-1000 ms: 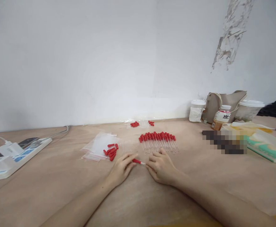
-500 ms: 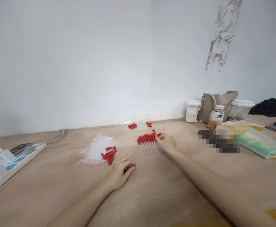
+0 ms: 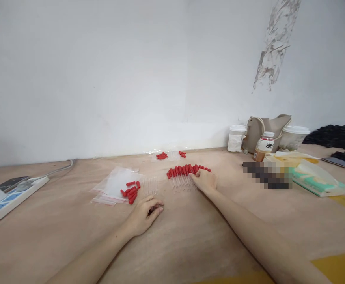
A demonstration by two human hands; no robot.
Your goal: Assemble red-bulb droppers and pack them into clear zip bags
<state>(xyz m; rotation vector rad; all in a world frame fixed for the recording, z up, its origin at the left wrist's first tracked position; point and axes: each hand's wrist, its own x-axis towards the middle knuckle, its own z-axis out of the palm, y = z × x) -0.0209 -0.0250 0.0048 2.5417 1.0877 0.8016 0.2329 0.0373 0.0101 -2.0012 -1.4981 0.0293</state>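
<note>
Glass droppers (image 3: 181, 180) with red rubber bulbs lie side by side in a row on the table. My right hand (image 3: 205, 180) is at the right part of this row, its thumb and fingertips closed on a dropper and covering part of it. My left hand (image 3: 145, 215) rests on the table with loosely curled fingers, thumb and forefinger apart, nothing visible in it. Just beyond it are bare glass tubes (image 3: 150, 185). Loose red rubber bulbs (image 3: 132, 194) lie in a small heap left of the tubes, partly on clear zip bags (image 3: 113, 183).
Along the wall lie clear bags with red bulbs (image 3: 161, 156). On the left are a power strip (image 3: 18, 205) and a phone (image 3: 12, 184). A lidded cup (image 3: 236, 139), a drink bottle (image 3: 263, 146), a grey bag (image 3: 253, 134) and a tissue pack (image 3: 317, 179) stand or lie on the right.
My right hand has lowered the dropper, whose bulb stood above the others, into the row. My left hand stays resting on the table. The whole view has shifted slightly.
</note>
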